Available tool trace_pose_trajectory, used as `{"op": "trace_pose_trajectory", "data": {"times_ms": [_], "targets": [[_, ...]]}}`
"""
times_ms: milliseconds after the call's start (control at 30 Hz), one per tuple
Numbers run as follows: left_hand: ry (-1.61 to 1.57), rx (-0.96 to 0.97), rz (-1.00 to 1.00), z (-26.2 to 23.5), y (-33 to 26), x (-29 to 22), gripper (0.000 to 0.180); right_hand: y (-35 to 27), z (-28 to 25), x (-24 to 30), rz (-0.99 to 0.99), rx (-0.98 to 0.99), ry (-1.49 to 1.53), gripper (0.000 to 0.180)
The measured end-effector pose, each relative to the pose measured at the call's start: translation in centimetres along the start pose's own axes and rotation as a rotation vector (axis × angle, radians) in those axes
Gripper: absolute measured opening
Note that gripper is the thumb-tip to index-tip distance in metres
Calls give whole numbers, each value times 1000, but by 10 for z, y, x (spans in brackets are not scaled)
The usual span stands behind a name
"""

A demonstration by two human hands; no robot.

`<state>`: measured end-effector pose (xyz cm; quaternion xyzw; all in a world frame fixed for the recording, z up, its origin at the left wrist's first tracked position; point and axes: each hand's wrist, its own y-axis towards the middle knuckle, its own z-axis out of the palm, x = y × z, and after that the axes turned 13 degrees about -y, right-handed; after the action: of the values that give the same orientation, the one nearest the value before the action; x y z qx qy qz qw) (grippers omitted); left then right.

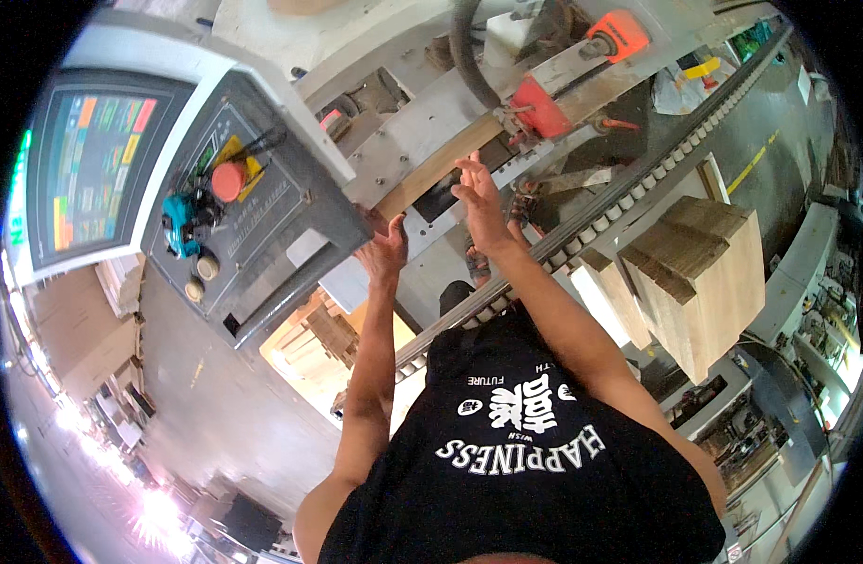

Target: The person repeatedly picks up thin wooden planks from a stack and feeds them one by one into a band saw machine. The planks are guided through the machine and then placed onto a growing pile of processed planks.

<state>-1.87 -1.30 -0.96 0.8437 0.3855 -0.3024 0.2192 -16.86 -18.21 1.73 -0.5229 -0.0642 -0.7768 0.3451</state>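
A long, narrow wooden board (437, 167) lies slantwise on the grey metal bed of a machine (380, 155). My left hand (384, 248) is at the board's near left end, beside the control panel's edge. Its thumb stands apart from the fingers, which are partly hidden; whether they touch the board I cannot tell. My right hand (483, 204) hovers over the near side of the bed, with its fingers stretched out and nothing in them. Just beyond it are a red machine part (541, 108) and a thick grey hose (469, 56).
A control console with a lit screen (102, 169) and a red button (229, 181) stands at left. A roller rail (629, 183) runs between my body and the machine. Stacked wooden blocks (699, 282) are at my right; more wood (323, 329) lies low beside my left arm.
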Motion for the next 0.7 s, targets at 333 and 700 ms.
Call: {"op": "trace_pose_trajectory", "data": {"times_ms": [333, 700], "targets": [[111, 1, 199, 54, 33, -79, 109, 17, -46, 13, -156, -47, -222, 86], [-11, -11, 194, 103, 63, -135, 99, -193, -141, 63, -305, -230, -1472, 61]]}}
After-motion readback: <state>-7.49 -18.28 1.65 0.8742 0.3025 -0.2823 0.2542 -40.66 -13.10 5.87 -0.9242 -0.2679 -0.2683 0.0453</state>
